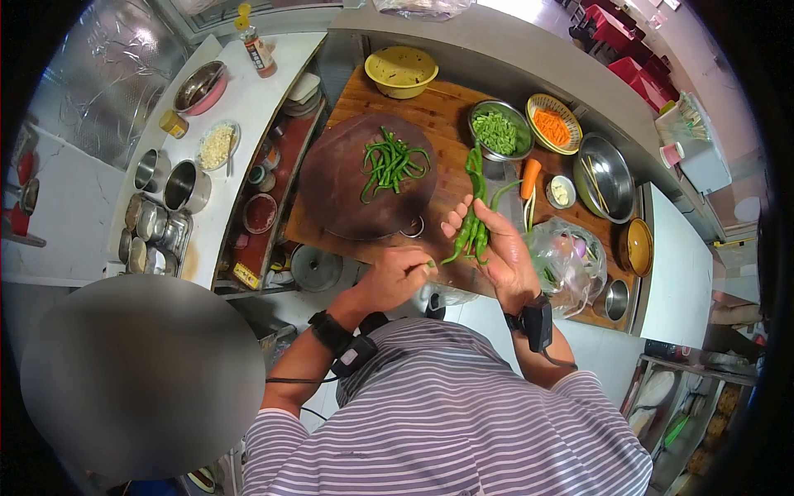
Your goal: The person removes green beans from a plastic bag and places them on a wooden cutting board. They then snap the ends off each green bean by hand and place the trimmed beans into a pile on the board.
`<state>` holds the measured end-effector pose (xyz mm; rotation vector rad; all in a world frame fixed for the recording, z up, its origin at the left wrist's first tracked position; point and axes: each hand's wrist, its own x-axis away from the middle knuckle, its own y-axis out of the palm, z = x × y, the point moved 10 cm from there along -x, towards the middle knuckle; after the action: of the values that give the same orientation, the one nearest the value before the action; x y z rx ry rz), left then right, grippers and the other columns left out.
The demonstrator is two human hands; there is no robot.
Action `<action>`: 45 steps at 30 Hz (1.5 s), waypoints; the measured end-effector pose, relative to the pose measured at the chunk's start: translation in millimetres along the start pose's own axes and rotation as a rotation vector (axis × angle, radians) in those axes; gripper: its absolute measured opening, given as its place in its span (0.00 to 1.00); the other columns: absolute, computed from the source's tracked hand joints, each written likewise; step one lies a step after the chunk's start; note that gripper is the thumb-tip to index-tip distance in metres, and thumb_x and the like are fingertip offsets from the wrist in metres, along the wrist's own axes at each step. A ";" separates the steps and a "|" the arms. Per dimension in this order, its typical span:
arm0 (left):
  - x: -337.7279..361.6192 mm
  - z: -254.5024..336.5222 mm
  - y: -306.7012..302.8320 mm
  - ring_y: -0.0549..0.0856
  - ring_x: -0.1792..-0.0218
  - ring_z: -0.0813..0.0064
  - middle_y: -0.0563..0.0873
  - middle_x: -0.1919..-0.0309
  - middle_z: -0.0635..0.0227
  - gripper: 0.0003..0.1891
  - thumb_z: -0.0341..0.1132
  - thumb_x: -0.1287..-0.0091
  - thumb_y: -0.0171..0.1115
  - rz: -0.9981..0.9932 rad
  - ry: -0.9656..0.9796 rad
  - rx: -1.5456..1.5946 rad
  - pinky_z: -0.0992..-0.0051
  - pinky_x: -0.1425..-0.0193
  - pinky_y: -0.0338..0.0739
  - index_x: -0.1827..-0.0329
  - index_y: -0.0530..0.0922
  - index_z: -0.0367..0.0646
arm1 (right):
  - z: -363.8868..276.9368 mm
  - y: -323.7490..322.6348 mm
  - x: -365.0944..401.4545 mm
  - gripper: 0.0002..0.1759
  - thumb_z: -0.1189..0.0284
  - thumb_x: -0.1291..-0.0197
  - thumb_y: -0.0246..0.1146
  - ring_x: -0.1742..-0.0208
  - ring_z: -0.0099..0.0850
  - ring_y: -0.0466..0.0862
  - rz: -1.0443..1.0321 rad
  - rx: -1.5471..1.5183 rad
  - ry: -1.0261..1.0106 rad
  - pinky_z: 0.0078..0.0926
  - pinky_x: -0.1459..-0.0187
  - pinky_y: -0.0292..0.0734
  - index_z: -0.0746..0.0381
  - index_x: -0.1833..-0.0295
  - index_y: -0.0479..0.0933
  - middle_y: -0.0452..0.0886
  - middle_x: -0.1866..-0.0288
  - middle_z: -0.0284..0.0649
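Several long green peppers lie in my right hand, its fingers curled round them over the front edge of the wooden table. My left hand is closed in a pinch just left of the pepper tips, with a small green bit showing at its fingertips. Beyond my left hand is a round dark cutting board, which carries a pile of thin green peppers. A knife blade, partly covered, lies beyond my right hand, near a whole carrot.
Along the back stand a yellow basin, a bowl of chopped greens and a basket of carrot strips. To the right are a steel bowl and a plastic bag of onions. Pots stand on the left counter.
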<state>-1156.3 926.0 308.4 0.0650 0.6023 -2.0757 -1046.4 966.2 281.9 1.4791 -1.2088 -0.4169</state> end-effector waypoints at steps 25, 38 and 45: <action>-1.0 -23.0 -4.0 0.74 0.75 0.74 0.76 0.77 0.63 0.11 0.33 0.29 0.54 0.235 -0.363 0.257 0.69 0.71 0.67 0.65 0.77 0.34 | -12.5 23.1 12.2 0.07 0.73 0.27 0.56 0.55 0.35 0.85 0.070 0.601 -0.442 0.33 0.52 0.83 0.64 0.50 0.69 0.83 0.57 0.45; -18.5 7.1 -6.4 0.77 0.69 0.48 0.75 0.71 0.47 0.06 0.26 0.40 0.47 0.335 -0.135 -0.040 0.57 0.63 0.70 0.66 0.72 0.33 | -17.3 21.5 14.8 0.07 0.74 0.27 0.56 0.59 0.32 0.85 0.110 0.614 -0.443 0.33 0.55 0.84 0.66 0.51 0.71 0.84 0.60 0.44; -4.4 13.9 -1.8 0.74 0.72 0.57 0.72 0.75 0.56 0.05 0.27 0.36 0.49 0.237 -0.029 -0.027 0.61 0.67 0.67 0.70 0.69 0.36 | -29.4 3.2 4.5 0.11 0.68 0.27 0.58 0.50 0.44 0.86 0.111 0.227 -0.207 0.44 0.46 0.84 0.65 0.49 0.73 0.83 0.50 0.51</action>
<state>-1152.7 924.1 322.5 0.0861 0.5762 -1.8356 -1022.6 978.2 295.5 1.5803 -1.5361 -0.3740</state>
